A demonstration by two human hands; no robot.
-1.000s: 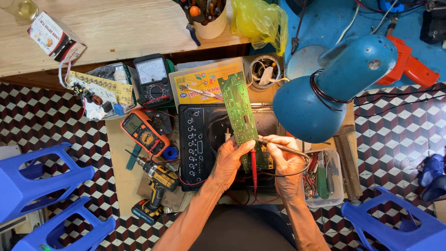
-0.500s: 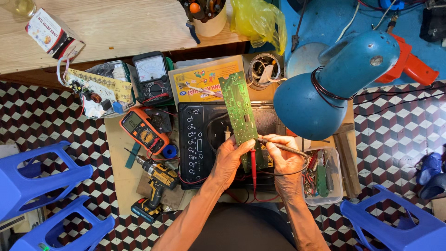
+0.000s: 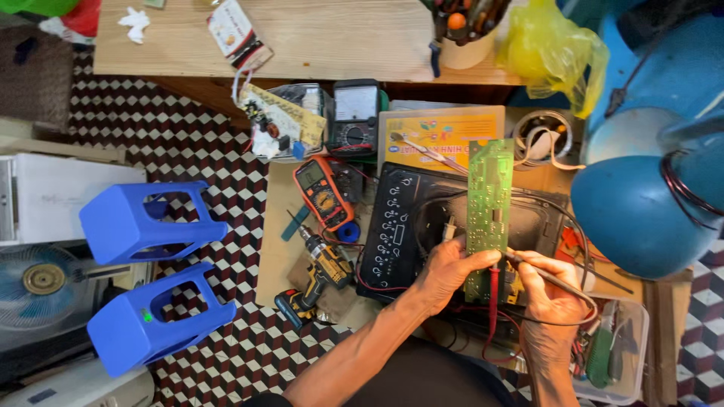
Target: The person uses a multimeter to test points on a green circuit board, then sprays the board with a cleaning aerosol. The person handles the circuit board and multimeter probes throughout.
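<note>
My left hand (image 3: pixel 450 270) grips the lower end of a long green circuit board (image 3: pixel 489 203) and holds it upright over a black induction cooktop (image 3: pixel 400 226). A red test probe (image 3: pixel 494 298) hangs just below that hand, against the board's lower edge. My right hand (image 3: pixel 554 301) pinches a black test probe (image 3: pixel 562 277) whose tip touches the board's lower right edge. Red and black leads trail under both hands.
An orange multimeter (image 3: pixel 323 192), an analog meter (image 3: pixel 354 113), a yellow cordless drill (image 3: pixel 317 275) and a loose circuit board (image 3: pixel 283 120) lie to the left. A blue lamp (image 3: pixel 641 203) hangs at right. Two blue stools (image 3: pixel 147 264) stand on the checkered floor. A clear parts tray (image 3: pixel 618 354) sits at lower right.
The view has shifted, so the scene sits further right and lower in frame. The green board now stands more upright. Both hands keep their hold.
</note>
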